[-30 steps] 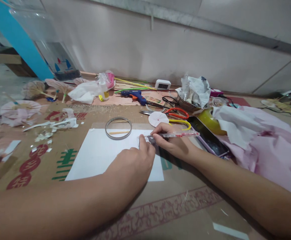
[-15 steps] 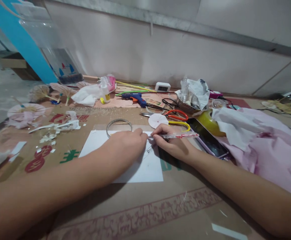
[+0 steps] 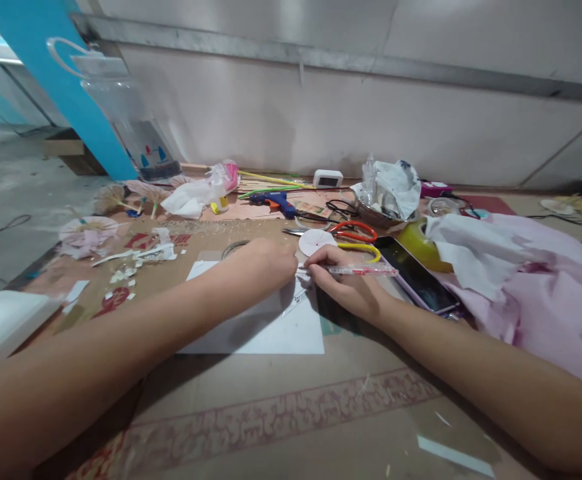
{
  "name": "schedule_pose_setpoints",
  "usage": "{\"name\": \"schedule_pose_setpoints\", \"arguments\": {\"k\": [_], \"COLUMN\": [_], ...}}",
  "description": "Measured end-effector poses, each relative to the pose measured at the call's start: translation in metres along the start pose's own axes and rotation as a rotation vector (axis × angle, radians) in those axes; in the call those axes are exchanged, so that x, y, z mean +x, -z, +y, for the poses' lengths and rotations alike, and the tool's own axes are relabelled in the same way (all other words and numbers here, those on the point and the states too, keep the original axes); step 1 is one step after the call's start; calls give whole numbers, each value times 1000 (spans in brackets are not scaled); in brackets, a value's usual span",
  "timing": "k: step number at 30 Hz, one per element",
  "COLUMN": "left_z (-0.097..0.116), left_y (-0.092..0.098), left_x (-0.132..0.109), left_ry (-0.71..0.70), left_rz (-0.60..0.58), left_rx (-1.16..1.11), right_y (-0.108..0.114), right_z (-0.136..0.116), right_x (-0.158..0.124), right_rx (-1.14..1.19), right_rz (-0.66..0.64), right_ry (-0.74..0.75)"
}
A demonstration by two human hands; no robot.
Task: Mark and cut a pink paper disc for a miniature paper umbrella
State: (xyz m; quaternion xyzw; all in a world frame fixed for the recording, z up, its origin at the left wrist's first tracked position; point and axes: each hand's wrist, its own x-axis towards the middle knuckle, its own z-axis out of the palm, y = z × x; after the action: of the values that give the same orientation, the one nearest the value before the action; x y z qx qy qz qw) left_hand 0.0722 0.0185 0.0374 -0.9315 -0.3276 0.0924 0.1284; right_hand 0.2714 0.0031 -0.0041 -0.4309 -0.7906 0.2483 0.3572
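A slim clear pen with red markings (image 3: 363, 270) is in my right hand (image 3: 338, 277), pinched between thumb and fingers. Its tip end points left, toward my left hand (image 3: 273, 263). That hand is closed, fingers curled under; whatever they hold is hidden. Both hands are at the upper part of a white sheet of paper (image 3: 271, 337), which bears small dark print and thin lines near its right side. Behind my left hand a grey ring (image 3: 231, 248) shows only in part. Just beyond my right fingers lies a white paper disc (image 3: 317, 243), beside scissors (image 3: 355, 231) with red-orange and yellow handles.
Cardboard (image 3: 251, 413) covers the work surface. A phone (image 3: 415, 275), a yellow tape roll (image 3: 421, 245) and pink cloth (image 3: 525, 280) lie right. A blue glue gun (image 3: 273, 202) and a metal bowl (image 3: 383, 212) stand behind; paper scraps (image 3: 123, 273) and a water bottle (image 3: 143, 127) are left.
The view has swung slightly left. My left hand has rolled into a tighter curl and covers more of the grey ring. My right hand keeps the pen in nearly the same place.
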Motion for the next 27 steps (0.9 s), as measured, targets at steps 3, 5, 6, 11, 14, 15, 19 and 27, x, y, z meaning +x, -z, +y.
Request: {"name": "schedule_pose_setpoints", "arguments": {"k": [3,5,6,11,14,15,19,27], "left_z": [-3,-4,-6,-30,-50,-55,-69,-76], "left_y": [1,6,10,31,34,32,18,-2], "left_x": [8,11,10,-10,-26,-30,-36,-32], "left_ry": [-27,-31,-35,152,238,242,282,339], "left_rz": [-22,-38,-39,-59,-105,-117,-158,-171], "left_rx": [1,-11,-10,56,15,-2,-39,-63], "right_y": [3,4,4,5,4,4,2,2], "right_z": [-3,-3,-2,1,2,2,3,10], "right_x": [-1,-2,-2,-4,-3,-3,-2,-3], "right_rx": [26,60,82,153,123,107,112,91], "right_rz": [77,137,172,269,233,224,191,121], "right_ry": [16,10,1,-31,-13,-7,-60,-77]}}
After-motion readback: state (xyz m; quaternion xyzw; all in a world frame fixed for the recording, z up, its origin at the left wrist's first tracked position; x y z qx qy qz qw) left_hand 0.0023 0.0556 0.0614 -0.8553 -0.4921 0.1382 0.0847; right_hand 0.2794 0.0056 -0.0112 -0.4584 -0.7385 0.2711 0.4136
